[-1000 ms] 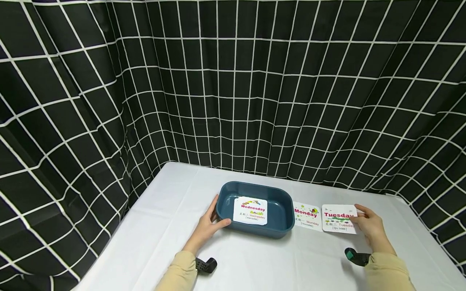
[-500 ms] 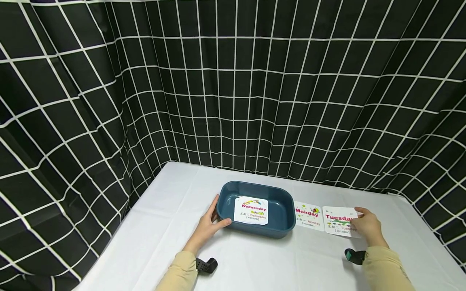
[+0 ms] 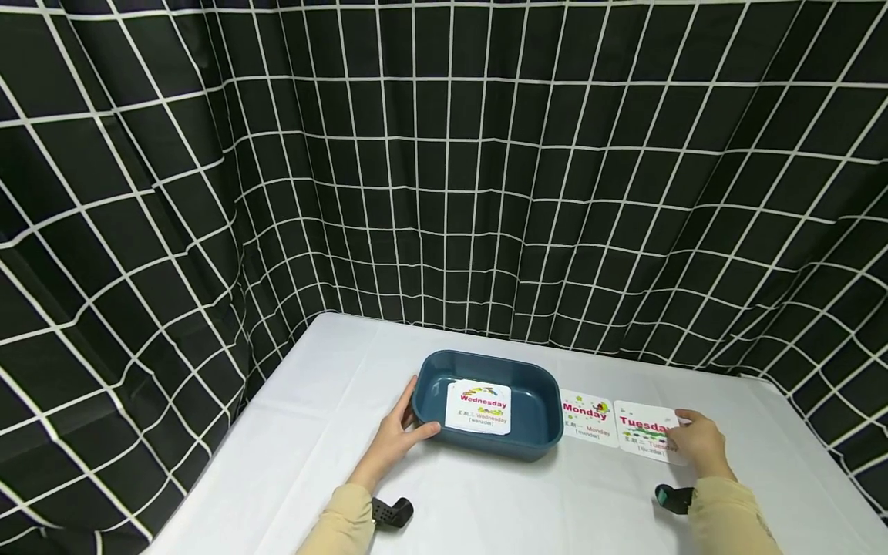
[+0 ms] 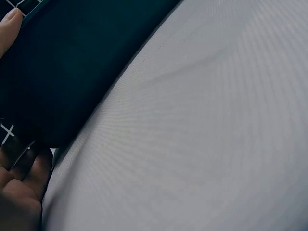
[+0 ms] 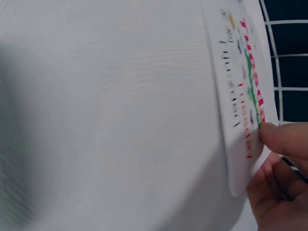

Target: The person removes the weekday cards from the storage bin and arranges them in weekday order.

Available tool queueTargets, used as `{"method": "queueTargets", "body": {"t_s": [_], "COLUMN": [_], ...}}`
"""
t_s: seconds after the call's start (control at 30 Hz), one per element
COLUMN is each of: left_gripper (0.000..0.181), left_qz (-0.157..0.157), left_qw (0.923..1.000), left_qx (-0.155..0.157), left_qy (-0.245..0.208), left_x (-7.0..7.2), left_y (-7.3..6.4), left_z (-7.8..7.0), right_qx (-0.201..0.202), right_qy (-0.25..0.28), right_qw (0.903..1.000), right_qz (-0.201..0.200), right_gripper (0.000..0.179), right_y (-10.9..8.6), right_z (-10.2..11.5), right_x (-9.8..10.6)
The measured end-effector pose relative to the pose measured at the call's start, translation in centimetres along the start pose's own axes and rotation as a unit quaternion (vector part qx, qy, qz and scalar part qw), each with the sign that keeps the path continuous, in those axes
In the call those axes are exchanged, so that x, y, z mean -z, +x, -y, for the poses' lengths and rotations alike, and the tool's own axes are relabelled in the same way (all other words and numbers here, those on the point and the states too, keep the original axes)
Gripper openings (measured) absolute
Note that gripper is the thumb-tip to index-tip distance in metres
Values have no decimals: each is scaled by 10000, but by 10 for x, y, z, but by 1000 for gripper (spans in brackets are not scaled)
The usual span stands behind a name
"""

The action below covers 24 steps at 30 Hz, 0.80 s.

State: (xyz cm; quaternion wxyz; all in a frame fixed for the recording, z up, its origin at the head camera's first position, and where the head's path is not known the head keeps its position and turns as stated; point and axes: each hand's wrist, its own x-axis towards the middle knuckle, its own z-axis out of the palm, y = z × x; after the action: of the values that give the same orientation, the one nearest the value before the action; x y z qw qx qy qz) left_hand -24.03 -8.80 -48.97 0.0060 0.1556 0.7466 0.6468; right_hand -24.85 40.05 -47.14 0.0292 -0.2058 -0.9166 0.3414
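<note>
My left hand (image 3: 391,442) grips the left end of a dark blue rectangular plastic box (image 3: 486,445), thumb at its front rim and fingers along the side. In the left wrist view the box's dark wall (image 4: 86,62) spans between thumb and fingers. Inside the box lies a stack of weekday cards, a Wednesday card (image 3: 479,407) on top. Just right of the box a Monday card (image 3: 586,418) lies face up. Beside it is a Tuesday card (image 3: 644,432), its right edge pinched by my right hand (image 3: 702,445); the thumb covers part of the print.
A white cloth (image 3: 541,509) covers the table. Black curtains (image 3: 479,169) with a white grid hang behind and at both sides. Each wrist wears a black camera mount, such as the left one (image 3: 393,512).
The Tuesday card has shifted slightly toward me and tilted a little, now in line beside the Monday card. My right hand moved with it. The left hand stays on the box.
</note>
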Motion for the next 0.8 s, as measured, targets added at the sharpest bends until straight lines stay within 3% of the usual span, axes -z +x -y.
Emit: {"method": "queueTargets", "body": {"t_s": [0.37,0.8], "left_gripper": [89,89], "left_qz": [-22,-74], "left_qw": [10000,9999], "left_qx": [54,74], "left_qy": [-7,26], "left_x": [-1,1], "left_y": [-1,-1], "left_z": [-1,1], "right_qx": [-128,-211], "right_qy": [380,439], "right_qw": [9980,9973], "right_qz": [-479,-556], "right_gripper": [48,51], "right_y": [-5,-8], "right_z": [-6,-1], "right_x": [-9,-7]}}
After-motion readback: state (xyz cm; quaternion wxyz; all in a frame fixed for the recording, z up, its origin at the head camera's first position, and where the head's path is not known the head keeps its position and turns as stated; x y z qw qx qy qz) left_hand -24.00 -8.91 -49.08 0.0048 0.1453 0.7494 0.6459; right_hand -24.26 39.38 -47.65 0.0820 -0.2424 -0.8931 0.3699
